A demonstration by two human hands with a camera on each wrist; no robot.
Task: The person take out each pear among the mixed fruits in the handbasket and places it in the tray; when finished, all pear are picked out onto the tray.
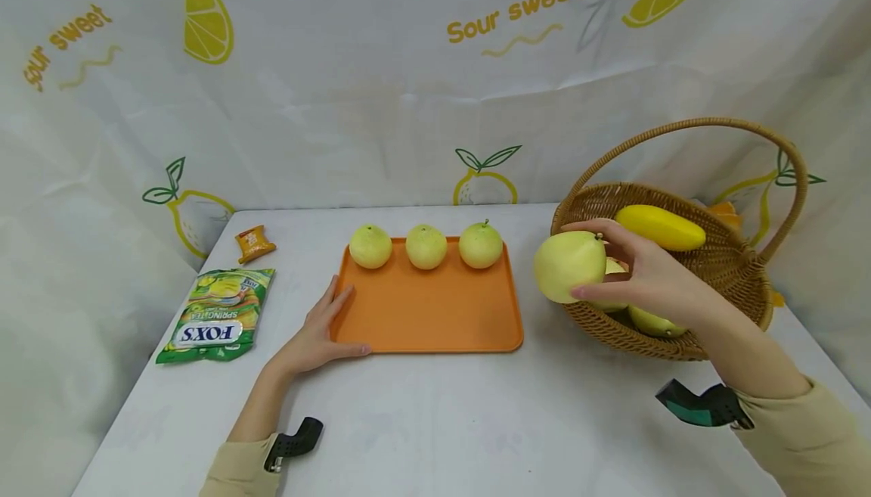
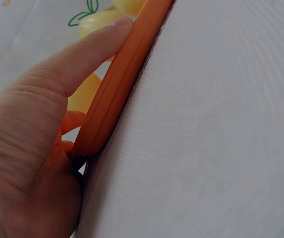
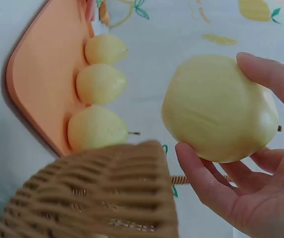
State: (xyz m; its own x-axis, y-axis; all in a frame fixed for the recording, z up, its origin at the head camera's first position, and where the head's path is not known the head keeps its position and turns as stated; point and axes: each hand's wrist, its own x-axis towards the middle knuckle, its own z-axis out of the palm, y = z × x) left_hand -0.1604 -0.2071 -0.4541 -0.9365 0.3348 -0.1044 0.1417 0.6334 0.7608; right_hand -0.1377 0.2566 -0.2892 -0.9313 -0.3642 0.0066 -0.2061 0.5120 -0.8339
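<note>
My right hand [image 1: 643,274] holds a pale yellow-green pear [image 1: 568,266] beside the left rim of a wicker basket [image 1: 738,278]. In the right wrist view the thumb and fingers grip this pear [image 3: 216,109] from the stem side. My left hand [image 1: 320,334] lies spread around the near-left corner of an orange tray [image 1: 429,315]. Its thumb [image 2: 94,49] extends along the near edge, while other fingers touch the left edge. Three similar pears, a left one [image 1: 370,246], a middle one [image 1: 426,246] and a right one [image 1: 480,245], line the tray's far edge.
Inside the basket are a yellow banana-like fruit [image 1: 660,228] and more pears, including one low at the front [image 1: 655,321]. The basket's tall handle [image 1: 701,122] arches above it. Left of the tray lie a green candy bag [image 1: 219,315] and a small orange packet [image 1: 255,243].
</note>
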